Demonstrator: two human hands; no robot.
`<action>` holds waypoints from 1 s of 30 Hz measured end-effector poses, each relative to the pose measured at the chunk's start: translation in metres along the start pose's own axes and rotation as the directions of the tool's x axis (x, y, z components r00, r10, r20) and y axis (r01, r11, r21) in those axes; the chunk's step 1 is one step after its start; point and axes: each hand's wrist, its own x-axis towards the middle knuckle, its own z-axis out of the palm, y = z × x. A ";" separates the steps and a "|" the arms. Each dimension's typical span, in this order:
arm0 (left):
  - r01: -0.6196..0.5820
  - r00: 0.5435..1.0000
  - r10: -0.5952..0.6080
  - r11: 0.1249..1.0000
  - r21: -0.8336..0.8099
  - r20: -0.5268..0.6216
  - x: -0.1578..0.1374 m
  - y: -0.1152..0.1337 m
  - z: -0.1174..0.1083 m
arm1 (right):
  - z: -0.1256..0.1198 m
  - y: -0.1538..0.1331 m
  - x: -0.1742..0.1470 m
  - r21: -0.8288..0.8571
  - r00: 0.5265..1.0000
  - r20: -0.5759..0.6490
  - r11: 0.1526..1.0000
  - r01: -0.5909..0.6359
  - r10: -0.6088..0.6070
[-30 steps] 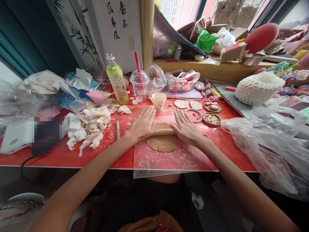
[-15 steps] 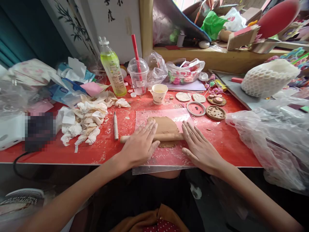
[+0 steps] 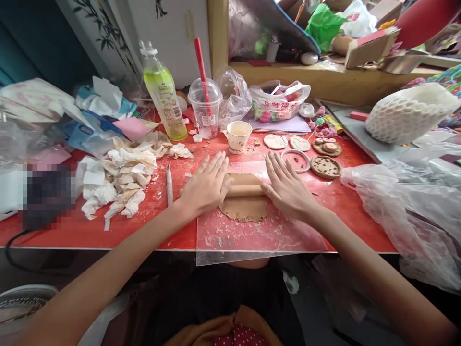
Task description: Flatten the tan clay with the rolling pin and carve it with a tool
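A wooden rolling pin (image 3: 245, 190) lies across a flat sheet of brown clay (image 3: 245, 209). My left hand (image 3: 206, 185) rests flat on the pin's left part, fingers stretched forward. On its right end lies my right hand (image 3: 288, 185), also flat with the fingers extended. Neither hand wraps round the pin, and both palms cover its ends. Beneath the clay is a clear plastic board (image 3: 252, 240), which juts past the table's front edge and is strewn with clay crumbs. A slim clay-smeared tool (image 3: 169, 186) lies left of my left hand.
Crumpled tissues (image 3: 124, 178) lie on the red table (image 3: 144, 235) at left. Behind the board stand a paper cup (image 3: 238, 138), a plastic cup with a red straw (image 3: 206, 113) and a bottle (image 3: 165, 98). Clay discs (image 3: 326, 166), a ring (image 3: 296, 161) and plastic bags (image 3: 403, 197) are at right.
Both hands have slid forward, away from me, rolling the pin toward the far part of the clay. More of the clay's near side now shows. The view has shifted slightly.
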 end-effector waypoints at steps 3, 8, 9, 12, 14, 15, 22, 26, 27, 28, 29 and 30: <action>-0.017 0.999 0.018 0.999 -0.038 0.046 -0.042 0.024 -0.005 | -0.001 -0.011 -0.051 0.003 0.995 -0.033 0.995 0.099 -0.099; -0.054 0.998 0.056 0.997 -0.061 0.027 -0.059 0.031 -0.004 | 0.001 -0.014 -0.072 0.005 0.990 -0.030 0.990 0.138 -0.137; -0.041 0.999 0.042 0.998 -0.053 0.027 -0.052 0.027 -0.002 | 0.001 -0.011 -0.063 0.004 0.992 -0.034 0.993 0.121 -0.121; 0.004 1.000 -0.003 1.000 -0.010 0.004 -0.016 0.006 0.002 | 0.002 -0.001 -0.017 0.015 0.998 -0.032 0.999 0.049 -0.048; 0.027 0.999 -0.027 1.000 0.010 -0.040 0.011 -0.010 0.004 | 0.005 0.007 0.019 0.036 1.000 -0.002 0.999 -0.006 0.006; 0.041 0.997 -0.040 0.999 0.014 -0.069 0.023 -0.017 0.004 | 0.006 0.012 0.035 0.050 0.999 0.012 0.998 -0.035 0.035; 0.074 0.987 -0.077 0.997 -0.024 -0.143 0.040 -0.029 0.004 | 0.012 0.019 0.055 0.090 0.997 -0.052 0.994 -0.059 0.064; 0.077 0.997 -0.075 0.996 -0.042 0.030 -0.017 0.000 0.001 | 0.004 -0.001 -0.012 -0.001 0.996 -0.054 0.998 0.069 -0.069; 0.064 0.996 -0.061 0.997 -0.050 0.060 -0.033 0.008 -0.001 | 0.002 -0.006 -0.031 -0.013 0.993 -0.054 0.995 0.102 -0.103; 0.048 0.996 -0.044 0.997 -0.056 0.076 -0.048 0.015 -0.004 | 0.001 -0.010 -0.049 -0.023 0.990 -0.051 0.991 0.131 -0.132; 0.027 0.996 -0.022 0.998 -0.064 0.081 -0.060 0.021 -0.007 | 0.001 -0.014 -0.064 -0.033 0.987 -0.053 0.988 0.148 -0.150; -0.002 0.995 0.009 0.997 -0.078 0.098 -0.070 0.025 -0.010 | 0.001 -0.016 -0.076 -0.043 0.984 -0.050 0.985 0.170 -0.172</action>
